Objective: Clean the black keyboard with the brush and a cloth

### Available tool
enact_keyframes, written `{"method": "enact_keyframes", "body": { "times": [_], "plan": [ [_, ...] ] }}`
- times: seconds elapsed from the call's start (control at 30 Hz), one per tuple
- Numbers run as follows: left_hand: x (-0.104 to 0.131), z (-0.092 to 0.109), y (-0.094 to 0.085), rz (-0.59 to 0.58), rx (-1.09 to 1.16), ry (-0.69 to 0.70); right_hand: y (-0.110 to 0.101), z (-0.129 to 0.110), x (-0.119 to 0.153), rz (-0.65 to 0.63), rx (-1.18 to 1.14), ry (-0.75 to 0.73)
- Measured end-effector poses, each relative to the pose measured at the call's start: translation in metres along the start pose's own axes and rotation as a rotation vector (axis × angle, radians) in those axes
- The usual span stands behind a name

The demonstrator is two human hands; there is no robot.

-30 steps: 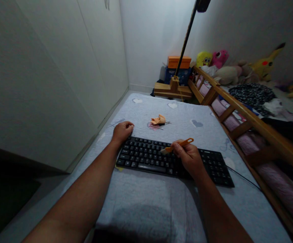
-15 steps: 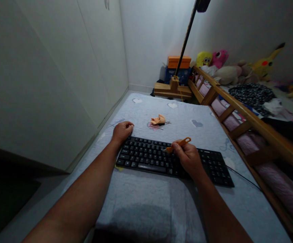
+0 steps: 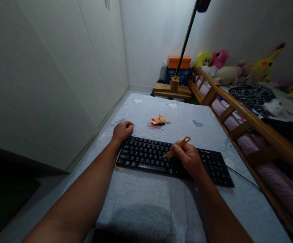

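Our brush now tilts steeper, pinched in our right fingers so its bristles reach the keyboard below them; our left fingers curl narrowly by its corner, perhaps steadying it.

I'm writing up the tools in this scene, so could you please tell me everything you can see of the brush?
The brush has an orange handle, plastic by its look, ending in a loop with a hole, and short pale bristles. The right hand grips it, its fingers hiding part of the handle. It slants, loop up, bristles down at the keys of the black keyboard; whether they touch is unclear.
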State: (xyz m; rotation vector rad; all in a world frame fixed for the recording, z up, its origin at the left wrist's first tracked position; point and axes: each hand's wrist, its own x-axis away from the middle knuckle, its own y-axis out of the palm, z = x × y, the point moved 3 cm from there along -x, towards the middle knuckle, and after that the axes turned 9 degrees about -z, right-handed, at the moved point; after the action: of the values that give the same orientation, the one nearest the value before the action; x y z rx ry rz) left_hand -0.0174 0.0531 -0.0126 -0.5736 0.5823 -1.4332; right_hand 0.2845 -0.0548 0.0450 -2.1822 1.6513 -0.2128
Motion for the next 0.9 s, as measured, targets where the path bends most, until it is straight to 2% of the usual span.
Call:
{"method": "enact_keyframes", "body": {
  "times": [0.3, 0.73, 0.9],
  "plan": [
    [0.0007, 0.0019, 0.0, -0.008, 0.001, 0.0, 0.0016, 0.0025, 0.0005, -0.034, -0.028, 0.008],
    [0.0017, 0.002, -0.0009, -0.001, 0.007, 0.002, 0.0002, 0.004, -0.0005, 0.089, 0.056, -0.022],
    [0.0028, 0.0044, -0.0014, -0.006, -0.006, -0.006, 0.0012, 0.0015, -0.0011, 0.07, 0.1, -0.017]
  ]
}}
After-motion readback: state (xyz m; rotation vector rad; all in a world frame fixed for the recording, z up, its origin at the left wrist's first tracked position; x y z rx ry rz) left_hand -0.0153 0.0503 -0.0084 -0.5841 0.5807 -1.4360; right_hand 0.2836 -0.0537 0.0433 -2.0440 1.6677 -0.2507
